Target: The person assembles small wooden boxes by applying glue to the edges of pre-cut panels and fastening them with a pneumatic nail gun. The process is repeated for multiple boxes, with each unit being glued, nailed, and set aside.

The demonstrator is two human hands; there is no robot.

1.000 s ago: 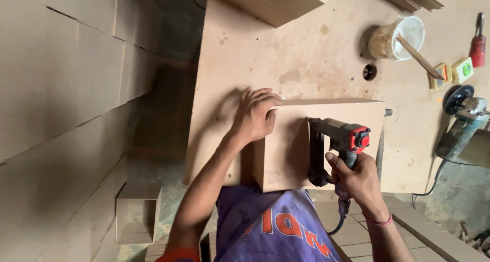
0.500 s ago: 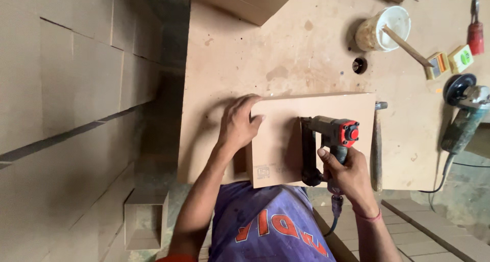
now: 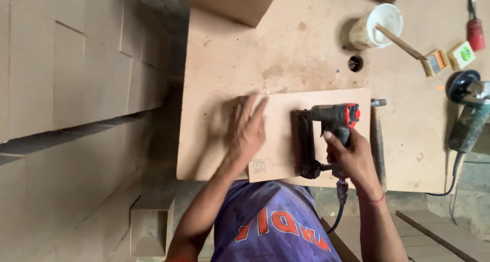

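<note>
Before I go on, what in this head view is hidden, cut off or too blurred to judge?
- Left hand: motion-blurred, so its contact with the board is unclear.
- Nail gun: its nose is under its own body; the tip on the board is unseen.
- Right hand: the trigger finger is hidden by the grip.
- Grinder: cut off by the right edge.
- Bucket: contents too small to tell.

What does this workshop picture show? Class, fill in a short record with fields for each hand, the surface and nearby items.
left hand: flat on the board, blurred
right hand: grips the nail gun, which stands on the board
surface: workbench, dusty sheet wood
behind: white bucket with a stick in it
right edge: angle grinder, red-handled tool, two small boxes
</note>
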